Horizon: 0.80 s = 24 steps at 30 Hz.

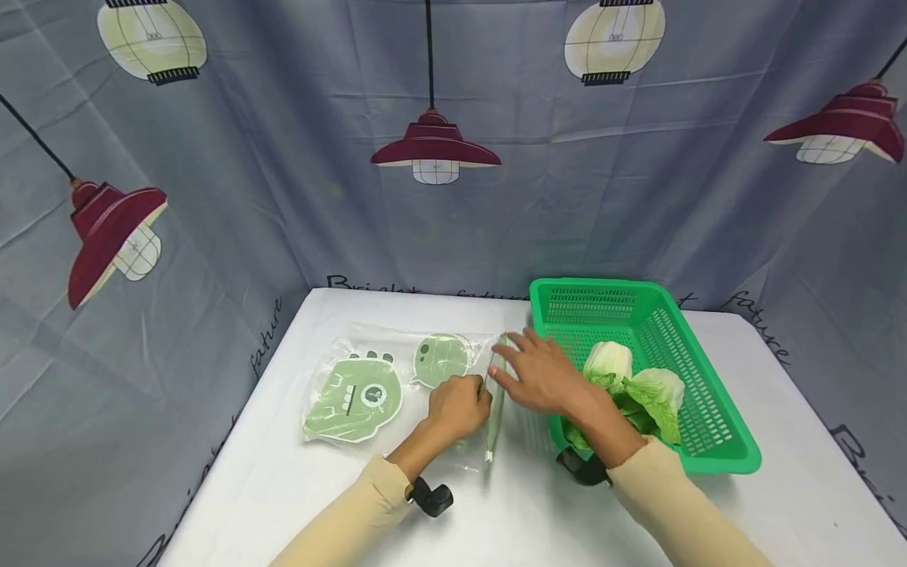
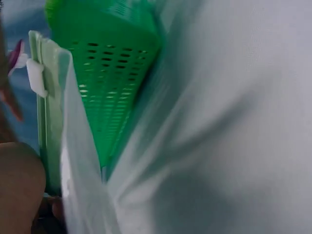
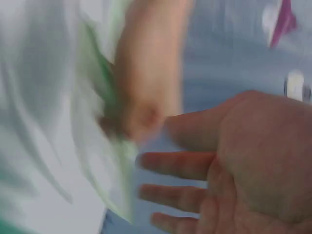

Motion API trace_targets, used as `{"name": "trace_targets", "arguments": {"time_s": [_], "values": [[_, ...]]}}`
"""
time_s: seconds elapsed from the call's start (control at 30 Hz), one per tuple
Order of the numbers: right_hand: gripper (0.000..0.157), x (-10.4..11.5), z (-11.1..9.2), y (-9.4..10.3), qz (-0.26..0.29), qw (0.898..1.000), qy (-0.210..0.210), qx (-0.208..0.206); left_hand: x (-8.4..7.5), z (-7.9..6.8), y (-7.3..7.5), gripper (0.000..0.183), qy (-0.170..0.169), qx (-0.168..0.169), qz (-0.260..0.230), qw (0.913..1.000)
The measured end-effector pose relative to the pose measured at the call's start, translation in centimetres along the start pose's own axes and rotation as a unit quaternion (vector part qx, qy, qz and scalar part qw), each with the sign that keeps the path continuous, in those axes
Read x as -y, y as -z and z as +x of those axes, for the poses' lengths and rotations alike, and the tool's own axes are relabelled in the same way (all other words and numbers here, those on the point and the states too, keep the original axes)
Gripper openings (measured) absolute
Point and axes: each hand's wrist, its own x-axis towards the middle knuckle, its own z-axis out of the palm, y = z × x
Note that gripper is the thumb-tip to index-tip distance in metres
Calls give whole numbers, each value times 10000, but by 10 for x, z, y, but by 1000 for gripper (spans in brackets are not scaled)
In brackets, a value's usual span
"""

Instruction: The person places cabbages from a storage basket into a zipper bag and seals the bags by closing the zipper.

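A clear slider zip bag [image 1: 352, 399] with green cartoon monster prints lies at the left of the table, its green zip edge [image 1: 495, 413] raised on the right. My left hand [image 1: 459, 405] grips the bag at this edge with curled fingers. In the left wrist view, a white slider [image 2: 36, 78] sits on the green zip strip [image 2: 51, 112]. Just right of the strip hovers my right hand [image 1: 542, 372], its fingers spread. The right wrist view shows that hand [image 3: 258, 156] with an empty palm, fingertips close to the blurred left hand [image 3: 146, 83].
A green plastic basket [image 1: 740, 457] stands on the right of the white table [image 1: 538, 520]. Inside it lie leafy heads of lettuce or cabbage [image 1: 655, 394], partly hidden by the right forearm. Grey cloth printed with lamps [image 1: 496, 228] hangs behind and at both sides.
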Motion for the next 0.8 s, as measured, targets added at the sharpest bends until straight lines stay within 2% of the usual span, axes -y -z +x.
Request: {"name": "trace_targets", "arguments": {"time_s": [0.1, 0.2, 0.33, 0.4, 0.47, 0.6, 0.7, 0.8], "values": [[34, 23, -10, -19, -140, 9990, 368, 209, 4, -9, 13, 31, -179, -411, 137, 9989], [32, 36, -12, -44, -448, 9970, 638, 21, 5, -18, 23, 31, -326, -737, 242, 9965], [54, 41, -8, -77, -1045, 9908, 830, -216, 3, -30, 38, 27, -527, -1086, 395, 9919], [67, 41, -5, -91, -1191, 9893, 836, -102, 1, -35, 47, 26, -660, -1266, 485, 9886], [72, 39, -2, -103, -1144, 9899, 833, 105, -3, -40, 58, 26, -775, -1501, 487, 9844], [71, 34, 2, -119, -772, 9927, 787, 494, -7, -45, 76, 27, -816, -2016, 543, 9746], [70, 31, 6, -125, -515, 9934, 950, 385, -8, -45, 81, 28, -686, -2032, 642, 9746], [65, 33, 10, -125, -251, 9922, 1223, -27, -7, -46, 82, 28, -520, -1933, 665, 9775]]}}
